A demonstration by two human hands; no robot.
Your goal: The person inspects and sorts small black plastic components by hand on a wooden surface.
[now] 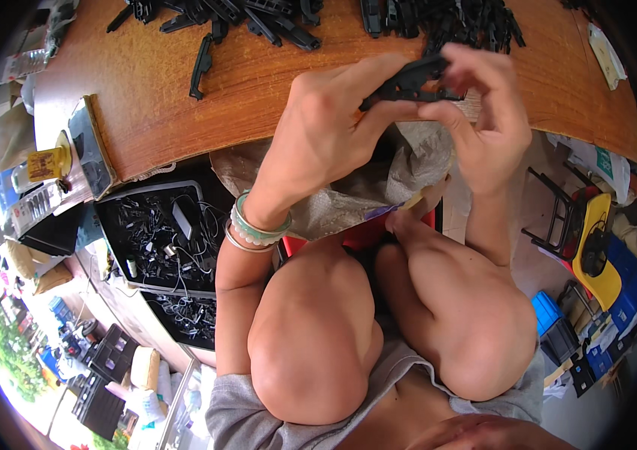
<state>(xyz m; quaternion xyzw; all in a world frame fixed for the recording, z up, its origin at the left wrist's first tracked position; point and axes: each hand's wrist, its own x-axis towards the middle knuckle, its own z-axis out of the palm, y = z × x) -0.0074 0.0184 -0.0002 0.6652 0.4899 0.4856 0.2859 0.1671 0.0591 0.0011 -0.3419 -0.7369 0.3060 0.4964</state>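
Observation:
Over the near edge of the wooden table (pixel 149 124), a long black plastic part (pixel 412 81) with small holes is held up between my hands. My left hand (pixel 326 124) grips its left end, thumb below and fingers on top; a green bangle and a paler one circle that wrist. At the part's right end is my right hand (pixel 487 124), thumb and fingers closed on it, the fingertips slightly blurred. One loose black part (pixel 200 67) lies on the table, left of my left hand. Beyond the hands are a left pile (pixel 258 16) and a right pile (pixel 468 22) of similar black parts.
Beneath the table edge, a woven sack (pixel 326 214) hangs open above my knees. To the left stand black bins (pixel 157 225) of small black pieces and cables. A yellow chair (pixel 599 251) and a blue crate (pixel 551 319) are on the right.

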